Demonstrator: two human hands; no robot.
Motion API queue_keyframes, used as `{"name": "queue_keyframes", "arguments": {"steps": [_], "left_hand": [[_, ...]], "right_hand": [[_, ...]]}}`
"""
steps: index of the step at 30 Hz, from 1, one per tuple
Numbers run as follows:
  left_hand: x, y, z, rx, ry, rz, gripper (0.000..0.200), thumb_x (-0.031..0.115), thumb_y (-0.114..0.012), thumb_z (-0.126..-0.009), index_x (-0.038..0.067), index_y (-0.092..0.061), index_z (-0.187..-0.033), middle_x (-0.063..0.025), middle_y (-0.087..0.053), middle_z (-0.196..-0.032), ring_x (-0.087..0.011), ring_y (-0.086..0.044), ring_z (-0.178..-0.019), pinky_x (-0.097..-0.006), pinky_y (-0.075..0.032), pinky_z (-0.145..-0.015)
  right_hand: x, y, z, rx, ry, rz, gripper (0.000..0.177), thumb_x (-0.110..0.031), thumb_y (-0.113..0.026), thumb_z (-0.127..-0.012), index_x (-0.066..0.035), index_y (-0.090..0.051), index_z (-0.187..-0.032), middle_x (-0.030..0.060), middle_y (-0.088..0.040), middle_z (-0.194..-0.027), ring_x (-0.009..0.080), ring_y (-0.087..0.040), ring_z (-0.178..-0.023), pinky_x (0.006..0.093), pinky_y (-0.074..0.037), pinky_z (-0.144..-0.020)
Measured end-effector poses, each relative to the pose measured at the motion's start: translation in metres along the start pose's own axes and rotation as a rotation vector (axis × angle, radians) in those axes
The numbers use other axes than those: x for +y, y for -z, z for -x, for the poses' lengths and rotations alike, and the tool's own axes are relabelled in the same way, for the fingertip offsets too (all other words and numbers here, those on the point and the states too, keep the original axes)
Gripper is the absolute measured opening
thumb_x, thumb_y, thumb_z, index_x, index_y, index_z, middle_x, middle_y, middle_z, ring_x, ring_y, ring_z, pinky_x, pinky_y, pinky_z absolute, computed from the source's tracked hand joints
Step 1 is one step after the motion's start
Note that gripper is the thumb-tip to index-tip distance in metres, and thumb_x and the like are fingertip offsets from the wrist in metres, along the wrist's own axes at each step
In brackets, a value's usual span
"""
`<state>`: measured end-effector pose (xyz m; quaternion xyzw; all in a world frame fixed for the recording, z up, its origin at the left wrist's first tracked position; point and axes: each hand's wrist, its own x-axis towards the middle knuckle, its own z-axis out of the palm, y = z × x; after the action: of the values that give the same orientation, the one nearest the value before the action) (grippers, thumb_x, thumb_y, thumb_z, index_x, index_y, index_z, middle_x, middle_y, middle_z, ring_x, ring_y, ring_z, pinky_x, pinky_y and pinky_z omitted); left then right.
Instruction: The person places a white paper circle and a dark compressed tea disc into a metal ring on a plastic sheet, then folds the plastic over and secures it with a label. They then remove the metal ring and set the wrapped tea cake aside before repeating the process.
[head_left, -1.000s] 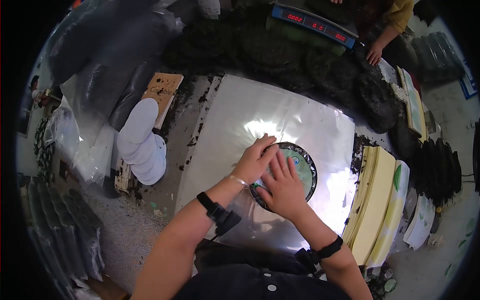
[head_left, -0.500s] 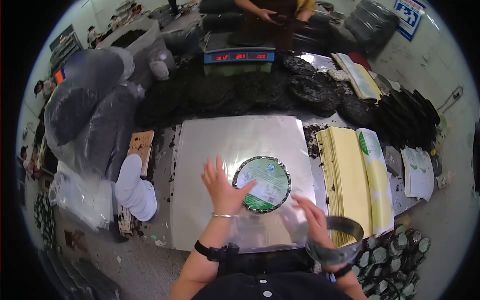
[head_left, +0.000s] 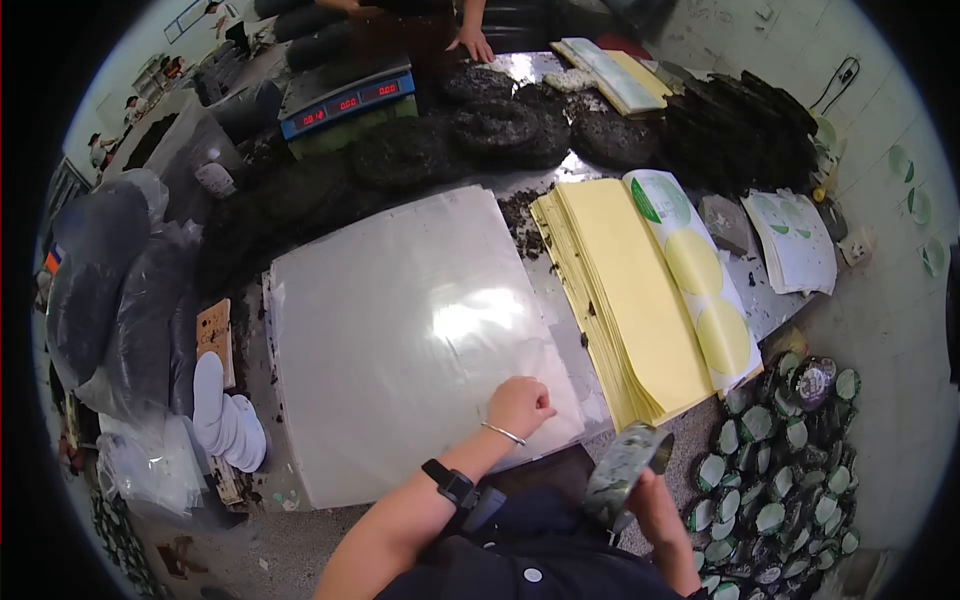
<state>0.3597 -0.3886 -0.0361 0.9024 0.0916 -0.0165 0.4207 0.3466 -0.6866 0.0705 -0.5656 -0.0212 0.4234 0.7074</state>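
My left hand (head_left: 520, 405) is closed over the lower right part of a stack of clear plastic sheets (head_left: 390, 320); whatever its fingers may hold is too small to tell. A silver bangle and a black wristband are on that arm. My right hand (head_left: 650, 505), low at the right near my body, grips a wide ring-shaped roll of shiny tape (head_left: 618, 468). Part of its fingers is hidden behind the roll. No disc lies on the sheets.
Yellow paper (head_left: 625, 290) and a printed label sheet (head_left: 690, 270) lie right of the plastic. White round papers (head_left: 230, 425) are at left. A scale (head_left: 345, 100) and dark round cakes (head_left: 495, 125) stand behind. Wrapped discs (head_left: 770, 518) fill the lower right. Another person's hand (head_left: 470, 42) rests at the far edge.
The wrapped, labelled disc has left the sheets. My left hand has gone from spread to closed and moved right and nearer. My right hand has moved lower. The view has turned right.
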Motion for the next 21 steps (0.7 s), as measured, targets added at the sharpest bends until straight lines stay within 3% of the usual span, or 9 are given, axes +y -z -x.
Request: {"name": "queue_keyframes", "arguments": {"steps": [1, 3, 5, 7, 10, 14, 17, 20, 21], "left_hand": [[0.005, -0.001, 0.004, -0.011, 0.011, 0.006, 0.037, 0.038, -0.085, -0.074, 0.009, -0.061, -0.071, -0.0084, -0.063, -0.074, -0.0306, -0.063, -0.077, -0.0431, -0.051, -0.070], [0.018, 0.000, 0.004, 0.139, -0.011, -0.046, 0.031, 0.033, -0.083, -0.077, 0.008, -0.065, -0.074, -0.0096, -0.064, -0.072, -0.0301, -0.064, -0.076, -0.0434, -0.051, -0.070], [0.029, -0.011, 0.005, 0.164, -0.128, -0.116, 0.029, 0.031, -0.081, -0.079, 0.007, -0.066, -0.075, -0.0099, -0.065, -0.072, -0.0295, -0.065, -0.075, -0.0434, -0.052, -0.069], [0.031, -0.009, -0.004, 0.224, -0.258, -0.178, 0.027, 0.029, -0.080, -0.082, 0.006, -0.067, -0.076, -0.0102, -0.066, -0.072, -0.0288, -0.066, -0.074, -0.0434, -0.052, -0.069], [0.017, 0.009, 0.006, 0.018, 0.012, 0.255, 0.031, 0.028, -0.078, -0.086, 0.003, -0.060, -0.079, -0.0135, -0.070, -0.084, -0.0313, -0.067, -0.074, -0.0441, -0.052, -0.068], [0.016, 0.015, 0.014, 0.207, 0.266, 0.598, 0.026, 0.025, -0.077, -0.086, 0.002, -0.064, -0.088, -0.0137, -0.071, -0.083, -0.0330, -0.068, -0.075, -0.0456, -0.054, -0.071], [0.043, 0.005, 0.011, 0.254, -0.185, -0.127, 0.025, 0.023, -0.077, -0.086, 0.001, -0.064, -0.086, -0.0137, -0.072, -0.084, -0.0320, -0.068, -0.075, -0.0442, -0.053, -0.071], [0.029, -0.003, 0.003, 0.133, -0.277, -0.067, 0.030, 0.022, -0.080, -0.086, 0.001, -0.059, -0.078, -0.0133, -0.068, -0.085, -0.0312, -0.066, -0.074, -0.0377, -0.053, -0.068], [0.022, 0.007, 0.007, 0.040, -0.151, 0.123, 0.028, 0.020, -0.079, -0.087, 0.001, -0.060, -0.079, -0.0128, -0.067, -0.086, -0.0303, -0.066, -0.075, -0.0379, -0.053, -0.069]], "right_hand": [[-0.015, -0.002, 0.000, 0.043, 0.018, 0.083, 0.043, -0.024, -0.056, -0.107, 0.001, -0.052, -0.141, 0.0154, -0.068, -0.127, 0.0231, -0.068, -0.115, 0.0387, -0.053, -0.101], [-0.027, -0.030, -0.024, 0.067, -0.073, 0.265, 0.035, -0.006, -0.061, -0.100, 0.001, -0.056, -0.134, 0.0133, -0.074, -0.113, 0.0222, -0.071, -0.107, 0.0362, -0.056, -0.095], [0.002, -0.035, -0.038, 0.030, -0.035, 0.465, 0.029, -0.002, -0.060, -0.099, 0.001, -0.057, -0.128, 0.0120, -0.076, -0.101, 0.0209, -0.073, -0.100, 0.0352, -0.057, -0.090], [-0.030, -0.048, -0.040, 0.045, -0.006, 0.475, 0.026, -0.003, -0.055, -0.102, 0.002, -0.057, -0.127, 0.0144, -0.075, -0.099, 0.0219, -0.073, -0.099, 0.0362, -0.058, -0.089], [-0.073, -0.053, -0.039, 0.348, 0.233, 0.028, 0.025, -0.007, -0.046, -0.105, 0.004, -0.054, -0.126, 0.0185, -0.074, -0.102, 0.0265, -0.073, -0.096, 0.0379, -0.059, -0.084], [-0.100, -0.052, -0.077, 0.424, 0.418, 0.396, 0.025, -0.007, -0.049, -0.106, 0.003, -0.055, -0.128, 0.0167, -0.073, -0.105, 0.0236, -0.071, -0.097, 0.0356, -0.056, -0.088], [-0.113, -0.066, -0.107, 0.415, 0.509, 0.519, 0.026, -0.008, -0.049, -0.106, 0.002, -0.056, -0.129, 0.0159, -0.072, -0.105, 0.0224, -0.070, -0.098, 0.0348, -0.055, -0.090], [-0.135, -0.088, -0.122, 0.370, 0.606, 0.238, 0.026, -0.009, -0.050, -0.106, 0.002, -0.056, -0.129, 0.0163, -0.073, -0.107, 0.0219, -0.069, -0.099, 0.0345, -0.054, -0.090], [-0.137, -0.087, -0.124, 0.373, 0.603, 0.247, 0.026, -0.009, -0.050, -0.106, 0.002, -0.056, -0.129, 0.0163, -0.073, -0.107, 0.0219, -0.069, -0.099, 0.0345, -0.054, -0.090]]}}
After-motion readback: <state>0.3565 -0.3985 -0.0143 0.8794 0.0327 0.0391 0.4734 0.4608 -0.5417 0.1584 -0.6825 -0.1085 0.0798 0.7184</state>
